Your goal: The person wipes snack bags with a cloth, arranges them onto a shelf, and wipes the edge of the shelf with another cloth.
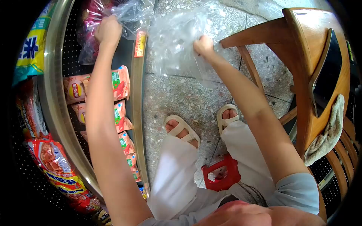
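A large clear plastic bag (177, 39) stretches between my hands above the speckled floor. My right hand (204, 46) is closed on its right side. Over the shelf at the upper left, my left hand (108, 31) is closed on clear plastic, with a dark pink package (94, 19) showing behind and beside it. Whether the plastic at my left hand is part of the same bag is hard to tell. Below my left hand, pink snack packets (120, 82) stand in a row on the shelf, partly hidden by my left forearm.
The shelf's metal edge (137, 113) runs along my left, with red noodle packs (51, 156) on another level. A wooden chair (298, 67) on the right carries a dark tablet (327, 73) and a grey cloth (326, 135). A red plastic object (226, 175) lies between my legs.
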The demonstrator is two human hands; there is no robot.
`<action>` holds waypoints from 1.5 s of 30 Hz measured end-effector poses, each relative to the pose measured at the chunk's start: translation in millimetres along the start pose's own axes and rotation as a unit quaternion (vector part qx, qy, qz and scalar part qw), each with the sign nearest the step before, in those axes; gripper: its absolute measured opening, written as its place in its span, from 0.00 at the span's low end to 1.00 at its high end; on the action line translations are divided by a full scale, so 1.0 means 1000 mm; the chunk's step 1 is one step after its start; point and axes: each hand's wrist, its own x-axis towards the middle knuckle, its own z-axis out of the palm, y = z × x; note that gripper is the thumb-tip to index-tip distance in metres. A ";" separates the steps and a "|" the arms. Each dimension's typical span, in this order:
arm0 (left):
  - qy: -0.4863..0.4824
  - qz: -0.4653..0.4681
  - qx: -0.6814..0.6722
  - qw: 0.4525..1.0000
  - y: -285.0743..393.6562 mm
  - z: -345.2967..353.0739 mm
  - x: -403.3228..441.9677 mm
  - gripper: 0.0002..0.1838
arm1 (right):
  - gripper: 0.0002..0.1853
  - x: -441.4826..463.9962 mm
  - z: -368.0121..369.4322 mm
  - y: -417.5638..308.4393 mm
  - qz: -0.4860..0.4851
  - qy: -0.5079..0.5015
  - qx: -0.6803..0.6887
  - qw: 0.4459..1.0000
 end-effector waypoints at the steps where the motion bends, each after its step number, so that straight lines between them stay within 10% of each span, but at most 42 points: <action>1: 0.025 -0.015 -0.023 0.999 -0.002 -0.008 -0.002 0.16 | 0.12 0.015 0.000 -0.008 0.018 0.035 0.091 0.995; 6: 0.151 -0.051 -0.111 0.981 -0.021 -0.017 -0.029 0.14 | 0.10 0.048 -0.047 -0.076 0.008 0.200 0.466 0.862; 11: 0.267 -0.034 -0.258 0.928 -0.010 -0.048 -0.055 0.23 | 0.45 0.051 -0.095 -0.133 -0.207 0.286 0.565 0.746; 20: 0.173 -0.035 -0.295 0.939 0.053 -0.066 -0.113 0.19 | 0.32 -0.015 -0.051 -0.065 -0.208 0.135 0.264 0.932; 31: 0.136 0.103 -0.458 0.873 0.114 -0.139 -0.153 0.22 | 0.24 -0.062 -0.036 0.026 -0.238 0.017 0.366 0.899; 38: 0.315 0.199 -0.344 0.862 0.142 -0.112 -0.089 0.15 | 0.19 -0.061 -0.028 0.022 -0.264 -0.004 0.301 0.916; 41: 0.133 0.090 -0.331 0.930 0.164 -0.068 -0.048 0.15 | 0.17 -0.089 -0.058 0.013 -0.166 -0.033 0.243 0.955; 45: 0.235 0.193 -0.392 0.868 0.219 -0.046 0.008 0.21 | 0.15 -0.113 -0.061 0.033 -0.207 -0.005 0.280 0.937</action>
